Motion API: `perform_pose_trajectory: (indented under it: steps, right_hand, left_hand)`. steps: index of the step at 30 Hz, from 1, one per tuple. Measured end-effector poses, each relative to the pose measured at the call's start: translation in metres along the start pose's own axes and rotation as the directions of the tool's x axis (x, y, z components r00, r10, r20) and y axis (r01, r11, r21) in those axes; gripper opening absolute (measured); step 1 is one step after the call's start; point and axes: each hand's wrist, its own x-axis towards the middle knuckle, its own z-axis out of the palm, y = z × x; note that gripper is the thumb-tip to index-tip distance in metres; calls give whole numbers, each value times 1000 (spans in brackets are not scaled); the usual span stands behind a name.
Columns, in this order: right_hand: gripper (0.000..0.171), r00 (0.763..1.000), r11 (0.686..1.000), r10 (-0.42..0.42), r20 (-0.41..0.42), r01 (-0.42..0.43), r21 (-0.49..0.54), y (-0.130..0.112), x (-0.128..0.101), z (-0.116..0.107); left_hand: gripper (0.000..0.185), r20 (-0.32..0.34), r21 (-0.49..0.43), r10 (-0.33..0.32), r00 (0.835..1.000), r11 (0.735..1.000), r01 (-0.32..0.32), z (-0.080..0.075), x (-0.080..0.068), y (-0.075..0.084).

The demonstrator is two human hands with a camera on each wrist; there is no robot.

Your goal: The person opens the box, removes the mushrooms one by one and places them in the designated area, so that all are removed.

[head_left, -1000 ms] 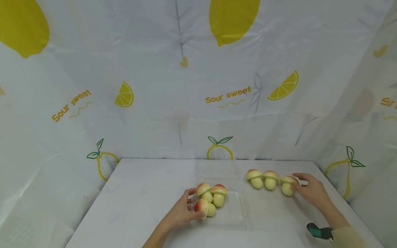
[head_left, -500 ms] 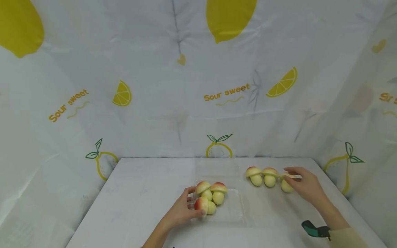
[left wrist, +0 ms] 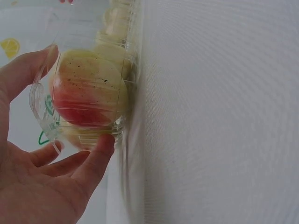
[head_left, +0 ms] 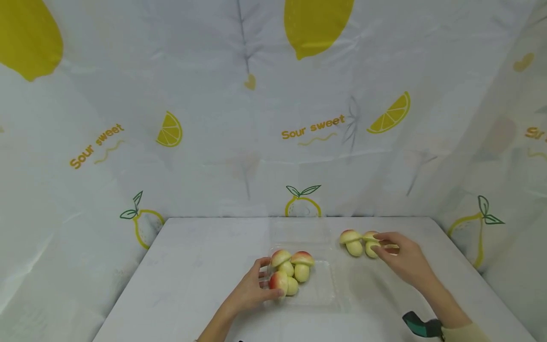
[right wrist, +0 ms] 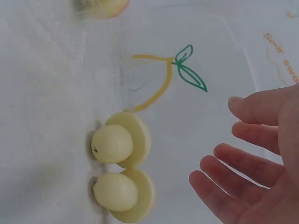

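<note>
Left hand (head_left: 250, 290) grips clear container (head_left: 318, 290) of mushroom shapes (head_left: 302, 272); right hand (head_left: 407, 262), fingers parted, near loose mushroom shapes (head_left: 354, 249) on counter (head_left: 205, 251).

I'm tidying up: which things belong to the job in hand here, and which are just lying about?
Likely the job:
clear box, gripped by the left hand
three mushroom-shaped pieces inside
two outside pieces visible near the right hand

Apparently surroundings:
lemon-print sheet
white table
dark-and-green thing, unclear what

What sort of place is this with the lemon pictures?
Probably an indoor tabletop booth: a white sheet with yellow lemon prints hangs behind a white table, where a clear rectangular plastic box holds three pale-yellow, red-tinged mushroom-shaped pieces.
</note>
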Motion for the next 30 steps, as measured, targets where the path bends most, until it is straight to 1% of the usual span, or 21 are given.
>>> perform_pose_trajectory:
  steps: [4,10,19,24,27,30]
  right_hand:
    - [30,1000,1000,0,1,0,31,-7,1,7]
    - [25,999,993,-46,-8,47,112,-17,6,15]
    - [23,997,978,-70,43,60,200,-27,5,30]
    - [23,996,970,-44,74,25,240,-32,2,37]
    - [26,995,971,-23,94,0,240,-36,-1,40]
    - [27,996,972,-13,92,-9,234,-40,-3,44]
  left_hand:
    - [88,5,-3,3,1000,1000,-3,-1,0,2]
    - [90,5,-27,7,1000,1000,-6,-4,0,3]
    - [89,6,-20,0,1000,1000,0,-4,-1,5]
    - [89,10,-13,-8,1000,1000,8,-2,-3,5]
    - [90,15,-13,-16,1000,1000,17,-1,-3,4]
    - [90,15,-11,-17,1000,1000,17,0,-2,3]
